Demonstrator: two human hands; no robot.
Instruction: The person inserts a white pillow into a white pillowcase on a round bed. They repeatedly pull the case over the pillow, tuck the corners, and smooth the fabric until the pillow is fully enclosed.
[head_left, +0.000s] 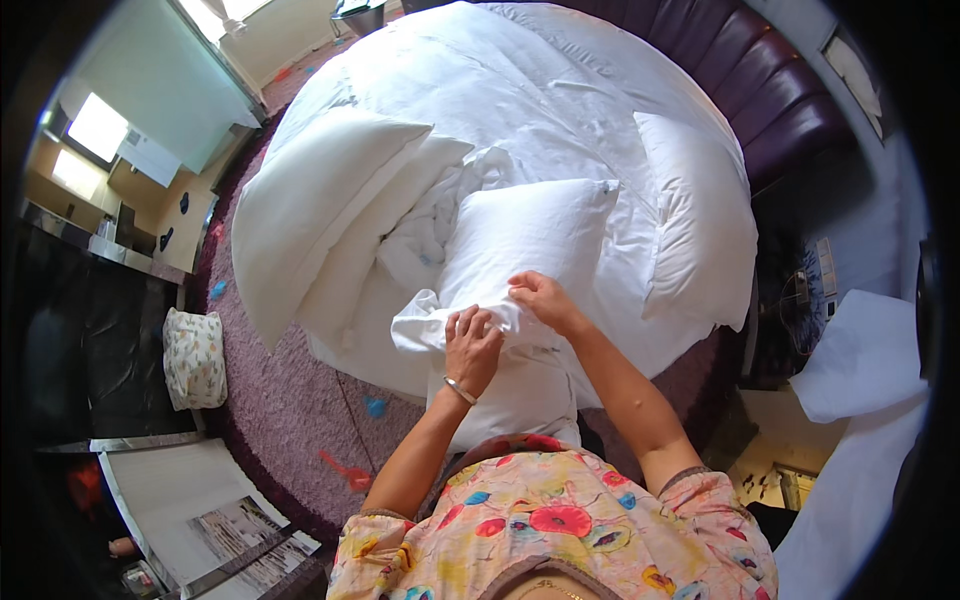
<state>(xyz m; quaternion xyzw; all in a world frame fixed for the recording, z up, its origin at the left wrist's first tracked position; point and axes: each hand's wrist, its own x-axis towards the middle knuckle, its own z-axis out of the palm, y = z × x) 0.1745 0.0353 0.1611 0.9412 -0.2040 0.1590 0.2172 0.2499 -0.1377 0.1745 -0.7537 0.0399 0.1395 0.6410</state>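
A white pillow in a pillowcase (529, 229) lies before me near the edge of a round bed. My left hand (474, 349) has its fingers curled on the bunched white fabric (420, 322) at the pillow's near end. On the right side of that same end, my right hand (544, 300) rests with bent fingers on the cloth; whether it pinches the fabric is unclear. More white pillow or cloth (517, 397) hangs below my hands, against my body. Crumpled white cloth (427, 240) lies just left of the pillow.
Large white pillows (315, 202) overlap on the bed's left side, and another pillow (694, 225) lies at the right. A white sheet (570, 112) covers the round bed. Behind it curves a purple padded headboard (772, 97). Purple carpet (277, 390) and a cactus-print bag (195, 360) are at left.
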